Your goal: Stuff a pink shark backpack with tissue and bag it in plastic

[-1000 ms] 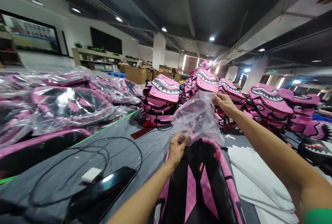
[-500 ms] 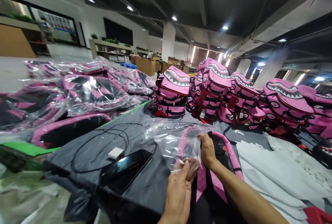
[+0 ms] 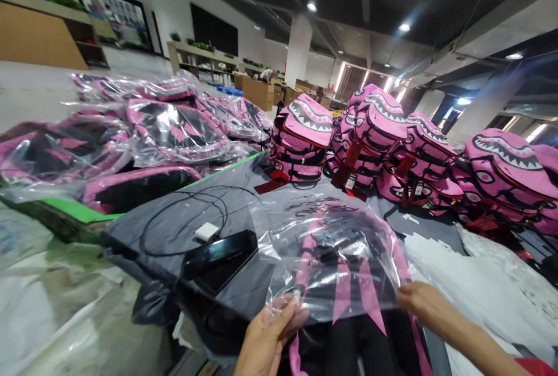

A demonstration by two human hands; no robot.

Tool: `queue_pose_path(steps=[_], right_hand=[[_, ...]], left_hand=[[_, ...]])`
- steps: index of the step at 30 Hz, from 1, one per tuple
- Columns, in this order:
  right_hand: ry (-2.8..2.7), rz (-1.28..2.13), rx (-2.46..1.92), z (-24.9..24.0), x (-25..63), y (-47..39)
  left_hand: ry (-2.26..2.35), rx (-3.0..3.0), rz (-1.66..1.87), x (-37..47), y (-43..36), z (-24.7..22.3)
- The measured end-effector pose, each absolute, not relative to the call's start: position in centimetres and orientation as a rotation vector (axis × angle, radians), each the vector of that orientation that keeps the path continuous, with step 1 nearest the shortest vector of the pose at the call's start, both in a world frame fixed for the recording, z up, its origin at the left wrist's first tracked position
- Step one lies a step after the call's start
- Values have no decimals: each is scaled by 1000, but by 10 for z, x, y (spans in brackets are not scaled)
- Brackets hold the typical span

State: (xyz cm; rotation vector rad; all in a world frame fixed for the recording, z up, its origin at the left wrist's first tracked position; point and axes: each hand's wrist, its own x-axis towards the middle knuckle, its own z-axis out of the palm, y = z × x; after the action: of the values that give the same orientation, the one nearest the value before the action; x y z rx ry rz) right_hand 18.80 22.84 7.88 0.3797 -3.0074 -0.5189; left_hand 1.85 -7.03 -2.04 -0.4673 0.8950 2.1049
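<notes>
A clear plastic bag [image 3: 279, 236] is stretched over the upper part of a pink and black backpack [image 3: 342, 294], which lies with its straps facing up. The lower part of the backpack is outside the plastic. My left hand [image 3: 272, 329] pinches the bag's edge at the backpack's left side. At the right side, my right hand [image 3: 421, 303] is closed on the opposite edge of the bag, its fingers slightly blurred. Left of the backpack lie a black phone [image 3: 220, 257], a white charger block [image 3: 207, 231] and a coiled black cable [image 3: 143, 242].
Stacks of pink backpacks [image 3: 300, 138] with shark-teeth prints stand along the far side and right. Plastic-wrapped backpacks [image 3: 178, 132] are piled at left behind a green edge [image 3: 78, 210]. White sheets [image 3: 440, 265] lie to the right. Cardboard boxes [image 3: 257, 94] stand farther back.
My hands have moved apart, spreading the plastic bag's mouth wide. The bag now covers the backpack's upper part. The view has shifted left and down a little.
</notes>
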Motion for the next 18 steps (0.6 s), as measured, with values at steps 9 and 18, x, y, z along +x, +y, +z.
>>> queue_pose_path(steps=[9, 18], right_hand=[[-2967, 955, -167, 48, 134, 93], [-2653, 1588, -404, 49, 84, 81]], left_hand=[[1662, 40, 2149, 40, -72, -17], [1897, -283, 2269, 14, -94, -17]])
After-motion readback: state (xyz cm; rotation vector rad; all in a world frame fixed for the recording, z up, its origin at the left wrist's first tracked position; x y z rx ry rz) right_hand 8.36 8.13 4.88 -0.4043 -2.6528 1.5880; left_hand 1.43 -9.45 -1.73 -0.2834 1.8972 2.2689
